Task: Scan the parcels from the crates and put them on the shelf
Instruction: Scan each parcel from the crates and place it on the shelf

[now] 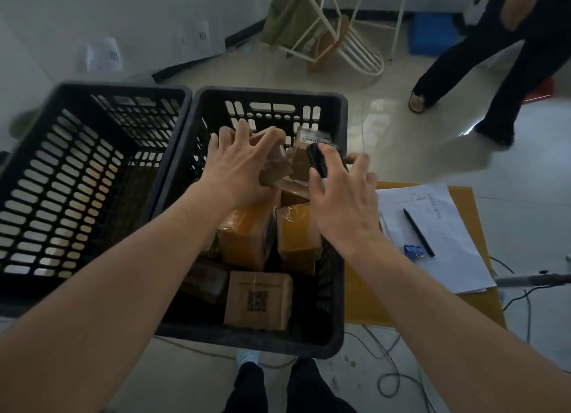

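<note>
Two black crates stand side by side; the left crate (77, 177) shows only its slotted walls and dark floor, and its near-left part is hidden by the left forearm. The right crate (268, 103) holds brown parcels in a loose heap. The left hand (238, 168) reaches in with fingers spread and curled over the top of a taped parcel (275, 168) at the far end; the palm covers most of it, so its label cannot be seen. The right hand (340, 202) grips a dark scanner (318, 162) between thumb and fingers, its head just beside a labelled parcel (309, 143) against the far wall; the label print is too blurred to read. Nearer, a box (258, 299) lies with a faint square code facing up. Other parcels are half buried or in shadow. Right of the crate, paper (432, 236) and a pen (418, 233) lie on a yellow board (463, 196). A second person's legs (482, 66) are cut off at the top edge
</note>
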`<state>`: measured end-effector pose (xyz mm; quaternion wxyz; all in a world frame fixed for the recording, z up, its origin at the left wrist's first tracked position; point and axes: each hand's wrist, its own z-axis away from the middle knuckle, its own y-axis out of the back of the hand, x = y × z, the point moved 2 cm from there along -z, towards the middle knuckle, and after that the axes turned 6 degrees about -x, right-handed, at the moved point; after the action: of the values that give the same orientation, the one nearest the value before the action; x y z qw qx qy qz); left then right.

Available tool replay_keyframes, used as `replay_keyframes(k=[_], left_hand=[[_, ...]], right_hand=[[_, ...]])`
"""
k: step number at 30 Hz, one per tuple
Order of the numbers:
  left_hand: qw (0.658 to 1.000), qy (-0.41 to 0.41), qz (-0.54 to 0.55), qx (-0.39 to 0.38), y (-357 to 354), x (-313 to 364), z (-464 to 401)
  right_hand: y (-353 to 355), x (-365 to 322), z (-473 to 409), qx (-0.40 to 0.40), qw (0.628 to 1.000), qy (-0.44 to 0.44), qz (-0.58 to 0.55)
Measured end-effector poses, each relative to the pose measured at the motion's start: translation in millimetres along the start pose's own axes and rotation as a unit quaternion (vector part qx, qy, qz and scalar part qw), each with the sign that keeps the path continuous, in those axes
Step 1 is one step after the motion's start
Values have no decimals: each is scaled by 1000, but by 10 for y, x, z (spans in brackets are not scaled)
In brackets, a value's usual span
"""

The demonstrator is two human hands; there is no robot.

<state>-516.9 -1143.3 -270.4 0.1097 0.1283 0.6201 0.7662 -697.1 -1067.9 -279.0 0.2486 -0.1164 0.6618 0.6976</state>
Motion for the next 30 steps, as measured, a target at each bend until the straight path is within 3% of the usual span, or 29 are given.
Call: replay_keyframes(k=[5,9,16,25,30], left_hand=[[989,49,112,84,45,-137,76],[960,67,258,90,175,-358,167],[908,74,392,132,343,-580,281],[879,6,473,55,307,-794,561],[908,15,414,57,304,-854,690]], right_hand=[[16,-63,56,-10,1000,9,-12],[14,-151,108,-24,999,29,-38],[-37,-341,184,-74,994,33,-72],[33,-540,379,-87,992,57,-77],[83,-597,446,-83,991,72,-74]])
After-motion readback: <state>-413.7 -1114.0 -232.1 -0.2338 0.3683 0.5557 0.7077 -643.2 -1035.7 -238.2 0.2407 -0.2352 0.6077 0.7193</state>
